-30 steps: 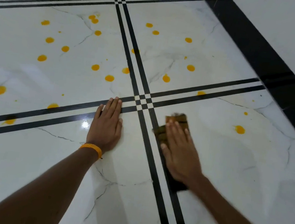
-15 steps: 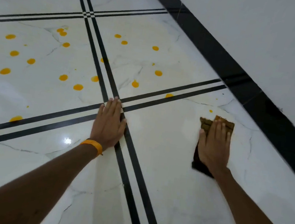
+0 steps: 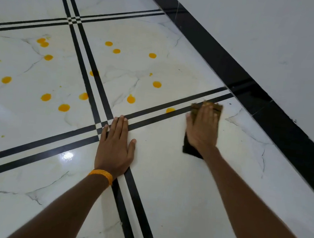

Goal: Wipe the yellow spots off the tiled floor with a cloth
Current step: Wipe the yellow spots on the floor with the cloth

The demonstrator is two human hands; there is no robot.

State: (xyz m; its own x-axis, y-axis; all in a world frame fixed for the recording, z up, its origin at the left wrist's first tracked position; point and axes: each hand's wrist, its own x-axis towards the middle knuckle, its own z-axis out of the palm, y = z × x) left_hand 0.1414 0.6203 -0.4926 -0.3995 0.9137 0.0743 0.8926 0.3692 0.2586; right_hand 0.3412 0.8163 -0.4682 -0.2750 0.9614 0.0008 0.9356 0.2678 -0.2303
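My left hand [image 3: 116,147] lies flat on the tiled floor [image 3: 164,179], palm down, fingers straight and close together, thumb out to the right, holding nothing. Its fingertips reach the crossing of the black double stripes [image 3: 149,108]. Orange band [image 3: 101,175] on that wrist.

My right hand [image 3: 202,127] is flat too, fingers extended, pressing the cloth [image 3: 189,150] onto the floor, palm on top rather than a closed grip. Cloth is dark, brownish at the far edge past my fingertips, blackish at the corner sticking out beside my wrist. Hand slightly motion-blurred. The cloth's far edge sits on the stripe pair ahead of my right hand.

Yellow spots [image 3: 131,99]: nearest one is on the stripe just left of the cloth, between my two hands and a bit ahead. More lie ahead of my left hand on the tile past the stripes, and a bigger scatter is off to the left of my left hand. One smeared spot sits on the stripe far left of my left wrist.

Tile under both hands shows no spots. The black skirting [image 3: 237,69] and white wall [image 3: 281,35] run to the right of my right hand, near the cloth but apart from it.
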